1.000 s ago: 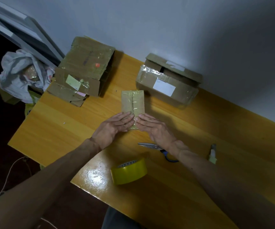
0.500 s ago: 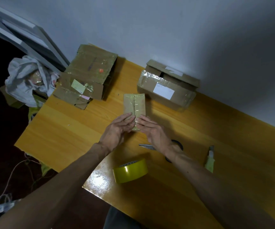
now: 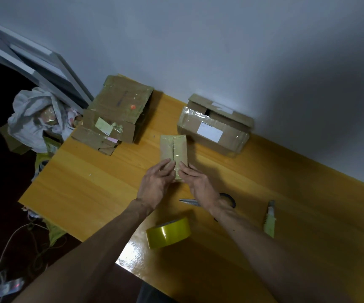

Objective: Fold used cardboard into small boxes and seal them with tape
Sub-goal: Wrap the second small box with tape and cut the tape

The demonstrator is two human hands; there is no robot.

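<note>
Glossy yellow wooden counter (image 3: 93, 186) against a pale wall. The small flat brown cardboard box with a taped centre seam (image 3: 173, 147) lies just ahead of both hands, long axis running away from the person. Left hand (image 3: 157, 182) and right hand (image 3: 198, 184), equally near, press flat, unclenched fingers (image 3: 165, 166) on its near end, which they hide. The grey-bladed scissors (image 3: 189, 201) are partly covered by the right wrist; the yellow tape roll (image 3: 168, 232) lies nearer the person.

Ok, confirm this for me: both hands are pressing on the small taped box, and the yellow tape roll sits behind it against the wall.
Not quite. The head view shows both hands, left hand and right hand, pressing on the small taped box, but the yellow tape roll sits on the near side of it, by the table's front edge.
</note>
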